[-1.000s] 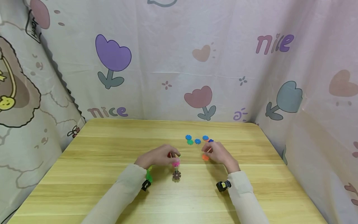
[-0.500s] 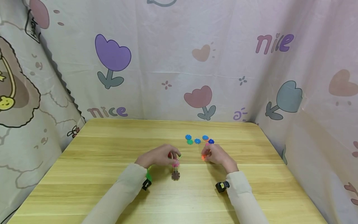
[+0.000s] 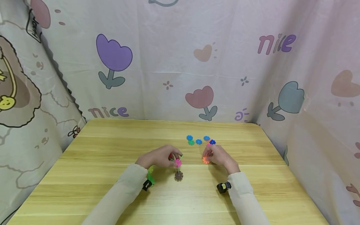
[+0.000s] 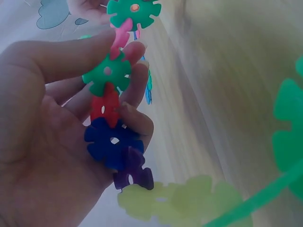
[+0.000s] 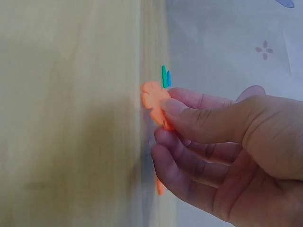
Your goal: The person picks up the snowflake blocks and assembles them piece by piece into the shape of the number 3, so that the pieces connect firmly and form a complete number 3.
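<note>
My left hand (image 3: 161, 156) grips a chain of slotted plastic flower discs. In the left wrist view, green, pink and red discs, a dark blue disc (image 4: 102, 135), a purple one (image 4: 142, 176) and blurred yellow discs (image 4: 142, 202) run across the fingers and palm. The head view shows a pink disc (image 3: 178, 162) by the thumb, with a brown disc (image 3: 178, 176) hanging from it. Between thumb and index finger, my right hand (image 3: 220, 155) pinches an orange flower disc (image 5: 152, 98). That disc is apart from the chain; some chain links are hidden behind the left hand.
Loose discs lie on the wooden table (image 3: 112, 137) beyond the hands: blue ones (image 3: 198, 142), a green one (image 3: 191, 142), a dark blue one (image 3: 212, 142) and a partly covered pink one (image 3: 208, 145). A patterned curtain (image 3: 157, 100) hangs behind the table.
The right hand has gone from reaching at the orange disc to pinching it, with its face turned toward the head camera. The left hand's chain has shifted slightly; its pink disc shows more.
</note>
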### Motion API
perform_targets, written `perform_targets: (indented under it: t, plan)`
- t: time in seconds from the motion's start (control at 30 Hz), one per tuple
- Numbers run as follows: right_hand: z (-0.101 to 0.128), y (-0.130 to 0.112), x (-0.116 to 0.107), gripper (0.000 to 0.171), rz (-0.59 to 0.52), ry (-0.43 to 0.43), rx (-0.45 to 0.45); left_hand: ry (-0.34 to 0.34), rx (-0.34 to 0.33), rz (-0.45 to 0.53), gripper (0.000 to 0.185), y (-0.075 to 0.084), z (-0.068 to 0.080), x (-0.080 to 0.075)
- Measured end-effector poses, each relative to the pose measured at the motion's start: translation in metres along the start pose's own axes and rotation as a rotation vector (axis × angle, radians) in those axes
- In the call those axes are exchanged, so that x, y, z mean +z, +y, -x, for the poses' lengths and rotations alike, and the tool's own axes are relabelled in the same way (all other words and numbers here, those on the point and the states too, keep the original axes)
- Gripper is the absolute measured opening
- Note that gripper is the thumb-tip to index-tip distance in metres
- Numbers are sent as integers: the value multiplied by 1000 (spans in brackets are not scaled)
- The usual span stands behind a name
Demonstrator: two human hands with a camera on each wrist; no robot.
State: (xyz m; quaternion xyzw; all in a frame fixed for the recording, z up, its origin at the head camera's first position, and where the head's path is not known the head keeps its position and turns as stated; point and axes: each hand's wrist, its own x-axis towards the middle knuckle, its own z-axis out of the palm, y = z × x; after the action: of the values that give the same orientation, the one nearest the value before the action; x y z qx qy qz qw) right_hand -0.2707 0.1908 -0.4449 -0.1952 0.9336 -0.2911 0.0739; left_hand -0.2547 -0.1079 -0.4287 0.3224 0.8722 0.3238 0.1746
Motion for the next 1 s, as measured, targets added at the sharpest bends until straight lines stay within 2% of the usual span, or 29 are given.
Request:
perform_targets:
  t: [0.23,0.5,0.6,0.8,0.9,1.0]
  plan:
    - [-1,-10,-2,12,-107,-33,-77,11,0,-3,42,1,-1,-1]
    - [-4,-36,0,14,-188,37,-136,17,38,29,40,2,-1,-3]
    - [-6,-44,3,15,-223,52,-153,7,64,36,34,1,-3,-3]
    - [-10,-58,11,14,-245,73,-151,-4,128,43,16,2,-4,-5]
    - [-11,-61,13,14,-250,76,-153,-5,156,36,19,3,-5,-6]
    - [-13,-63,16,14,-258,67,-174,-2,154,22,23,4,-6,-7]
